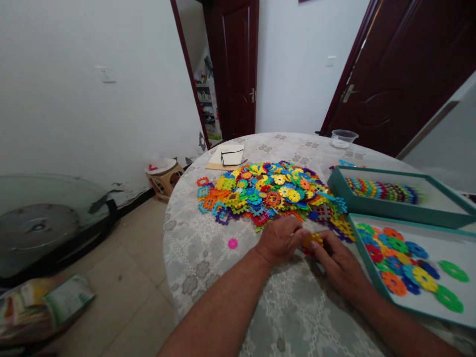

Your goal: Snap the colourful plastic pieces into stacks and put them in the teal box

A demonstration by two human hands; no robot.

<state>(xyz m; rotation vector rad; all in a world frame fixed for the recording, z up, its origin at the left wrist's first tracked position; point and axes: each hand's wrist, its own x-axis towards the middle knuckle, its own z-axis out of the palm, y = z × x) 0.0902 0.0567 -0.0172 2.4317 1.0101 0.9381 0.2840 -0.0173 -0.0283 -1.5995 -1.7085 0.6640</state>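
Note:
Several plastic interlocking discs, among them a yellow notched disc (311,240) with red showing beneath it, are between my two hands just in front of a colorful heap. My right hand (340,263) grips them from the right, thumb on the near side. From the left, my left hand (278,241) is closed, its fingertips pinched at the yellow disc's edge. The heap (275,191) mixes round notched discs and square frame pieces in many colors. A single pink disc (232,243) lies on the tablecloth, left of my left hand.
At right, a teal box (401,213) holds rows of stacked discs; its neighbor, a shallow teal tray (455,248), holds loose discs. Eyeglasses (228,159) rest on papers (215,161) behind the heap. A clear plastic bowl (344,139) stands near the far edge of the round table (201,277).

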